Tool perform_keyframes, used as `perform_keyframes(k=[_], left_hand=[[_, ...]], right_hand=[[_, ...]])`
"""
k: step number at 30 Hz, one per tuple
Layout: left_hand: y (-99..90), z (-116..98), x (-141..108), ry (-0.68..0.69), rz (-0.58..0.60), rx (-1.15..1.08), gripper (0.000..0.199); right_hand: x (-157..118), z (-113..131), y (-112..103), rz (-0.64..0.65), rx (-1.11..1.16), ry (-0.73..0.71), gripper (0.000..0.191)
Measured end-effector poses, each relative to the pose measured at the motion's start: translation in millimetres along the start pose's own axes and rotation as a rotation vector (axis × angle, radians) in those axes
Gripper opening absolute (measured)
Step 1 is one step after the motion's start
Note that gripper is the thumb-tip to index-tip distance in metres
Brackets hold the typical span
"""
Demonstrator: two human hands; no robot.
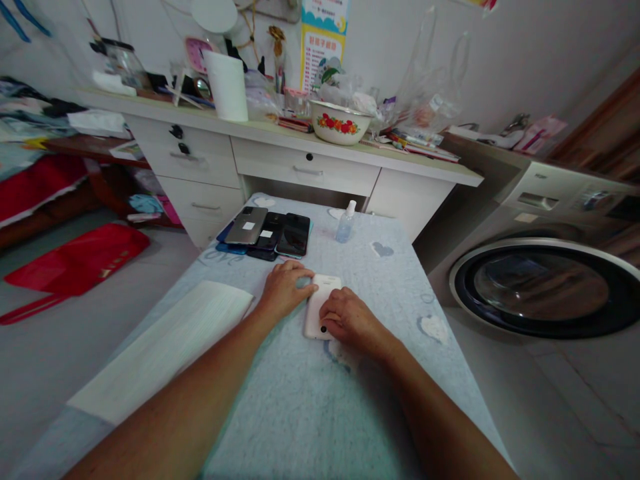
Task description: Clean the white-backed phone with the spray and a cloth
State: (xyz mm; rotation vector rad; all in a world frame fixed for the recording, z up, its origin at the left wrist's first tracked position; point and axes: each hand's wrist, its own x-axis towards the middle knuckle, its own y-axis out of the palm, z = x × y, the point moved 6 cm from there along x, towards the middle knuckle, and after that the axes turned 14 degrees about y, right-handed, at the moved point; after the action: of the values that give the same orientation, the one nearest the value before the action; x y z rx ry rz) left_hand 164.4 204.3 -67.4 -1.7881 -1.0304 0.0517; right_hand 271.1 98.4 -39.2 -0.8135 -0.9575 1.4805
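Observation:
A white smartphone (316, 312) lies flat on the cloth-covered table, a small dark round spot showing near its lower end. My left hand (286, 288) rests at the phone's upper left edge, thumb and forefinger touching it and steadying it. Over the phone's right side is my right hand (353, 319), its fingers bent and pressed together against the surface. Whatever those fingertips may pinch is hidden. Beyond my left hand, several dark phones lie in a group, with a grey phone (247, 226) bearing a white label on top and a black phone (294, 235) at the right.
A clear spray bottle (345, 225) stands on the far part of the table. Left of my left forearm lies a long pale sheet (170, 347). Behind are a white desk (200, 150) with a flowered bowl (341, 125) and, right, a washing machine (545, 267). A red bag (80, 260) lies on the floor.

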Motion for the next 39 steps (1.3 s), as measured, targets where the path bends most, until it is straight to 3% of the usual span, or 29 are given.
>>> perform_keyframes(k=[5, 12, 23, 32, 39], left_hand=[[-1.1, -2, 1, -0.010, 0.012, 0.006, 0.025], [-0.9, -1, 1, 0.002, 0.017, 0.019, 0.026], [-1.0, -3, 1, -0.009, 0.028, 0.011, 0.026], [-0.9, -3, 1, 0.001, 0.025, 0.021, 0.025], [0.4, -1, 1, 0.004, 0.018, 0.027, 0.026]], right_hand=[[0, 4, 1, -0.028, -0.033, -0.019, 0.007], [-10, 13, 1, 0.124, -0.024, -0.179, 0.013], [-3, -12, -11, 0.070, -0.029, 0.055, 0.014], [-7, 10, 0, 0.080, 0.007, -0.129, 0.013], [1, 2, 3, -0.018, -0.026, -0.032, 0.008]])
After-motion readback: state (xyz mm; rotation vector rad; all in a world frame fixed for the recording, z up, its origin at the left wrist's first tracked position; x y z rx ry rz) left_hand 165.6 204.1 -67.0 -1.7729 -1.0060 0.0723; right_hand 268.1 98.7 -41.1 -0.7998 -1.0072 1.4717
